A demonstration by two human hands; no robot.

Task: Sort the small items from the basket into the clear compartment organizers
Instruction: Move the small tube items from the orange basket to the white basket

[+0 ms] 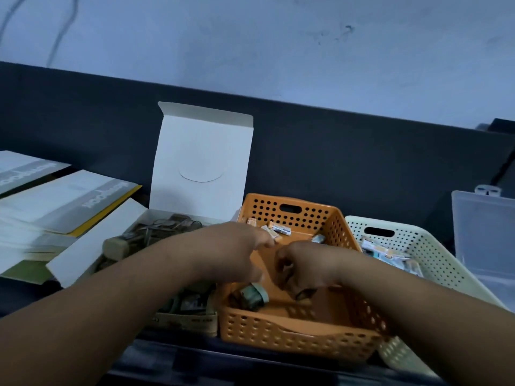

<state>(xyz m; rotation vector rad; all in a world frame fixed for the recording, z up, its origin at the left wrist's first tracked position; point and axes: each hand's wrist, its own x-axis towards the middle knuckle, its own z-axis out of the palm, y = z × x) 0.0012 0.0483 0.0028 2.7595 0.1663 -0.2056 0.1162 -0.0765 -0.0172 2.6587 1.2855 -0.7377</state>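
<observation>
Mostly blurred hands [237,246] [303,263], orange basket [278,338] contents obscured

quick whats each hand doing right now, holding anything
Left hand: fingers curled over the orange basket, grip cannot be told.
Right hand: curled inside the basket, contents cannot be told.

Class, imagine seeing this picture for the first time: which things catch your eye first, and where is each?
The bright orange basket sits in the middle, with the left hand and right hand reaching into it. Behind it to the left, a white box stands open, lid upright. A cream basket sits beside it on the right.
</observation>
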